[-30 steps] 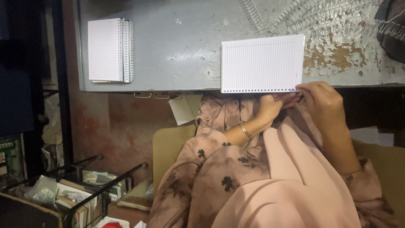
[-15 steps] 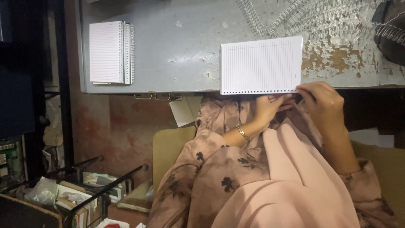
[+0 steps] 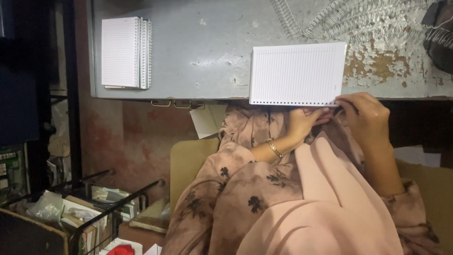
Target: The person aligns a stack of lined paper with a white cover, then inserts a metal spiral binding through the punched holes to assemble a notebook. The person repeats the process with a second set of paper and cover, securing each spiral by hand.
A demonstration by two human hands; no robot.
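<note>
Item: stack of lined punched sheets [image 3: 296, 73], white, lying flat on a worn grey metal tabletop [image 3: 203, 52]. Long axis runs left to right along the near edge of the tabletop; the punched edge points toward the person and sits flush with or slightly over that near edge. Ruled lines run parallel to the long axis.

Open room: bare grey surface to the left of the sheets, up to the finished spiral notebooks [image 3: 125, 53] near the left end, well apart. Behind and to the right, loose wire binding coils [image 3: 358, 21] lie on flaking paint near the sheets' far right corner. A dark object [image 3: 439, 38] sits at the far right edge. Below the near edge there is only the person's lap in pink floral cloth [image 3: 264, 189].

Left hand [image 3: 304, 123]: just under the punched edge, fingers [image 3: 321, 113] curled loosely and reaching right, tips at the sheets' lower right corner. Bracelet [image 3: 273, 148] at the wrist.

Right hand [image 3: 365, 115]: at the same lower right corner, fingers bent inward and pinched on something small and dark; what it is cannot be told. Both hands meet at that corner, touching or nearly touching.

Lower left: wire rack [image 3: 94, 208] of papers and books on the floor, well apart.
</note>
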